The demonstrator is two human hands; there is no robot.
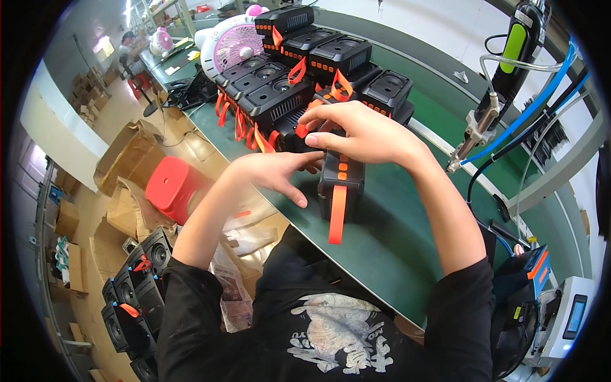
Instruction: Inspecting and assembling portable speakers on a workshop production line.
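Your right hand (356,134) grips the top of the black portable speaker (342,181) standing upright near the green worktop's (382,248) near edge (orange strap (337,214) hanging down its front). Your left hand (280,172) is open, fingertips touching the speaker's side. Stacked black speakers (305,76) sit just behind.
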